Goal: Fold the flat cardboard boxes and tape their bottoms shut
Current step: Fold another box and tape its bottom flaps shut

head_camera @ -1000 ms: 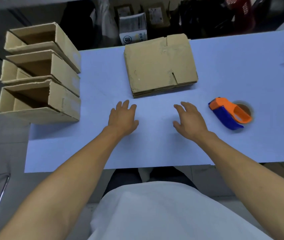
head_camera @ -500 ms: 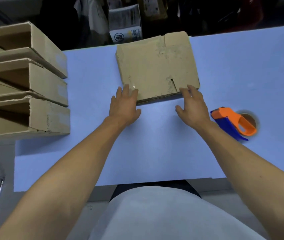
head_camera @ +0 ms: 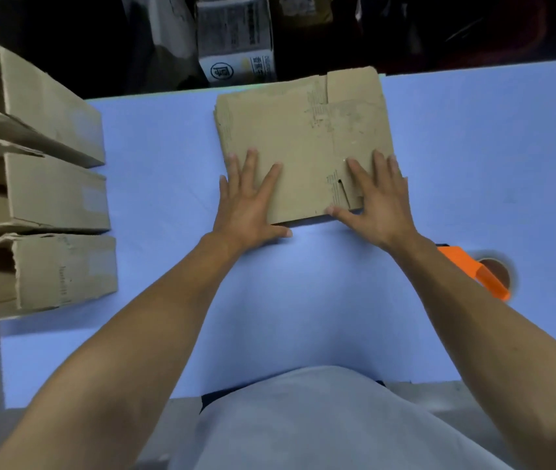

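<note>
flat cardboard boxes (head_camera: pixel 303 144) stacked on table (head_camera: pixel 303 293), left hand (head_camera: pixel 247 201), right hand (head_camera: pixel 376 201) pressing flat, fingers spread

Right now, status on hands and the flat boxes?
Left hand and right hand open, flat on flat cardboard stack. Nothing lifted. Tape dispenser beside right forearm. Path clear.

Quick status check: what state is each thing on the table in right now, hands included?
Stack of flat boxes: unfolded, lying flat on the table, both hands on its near edge.
Folded boxes: three, already erected, lying on their sides at the left end.
Tape dispenser: idle on the table, partly hidden behind the right forearm.
Left hand: fingers straight, pressing on the stack.
Right hand: fingers spread, pressing on the stack.
</note>
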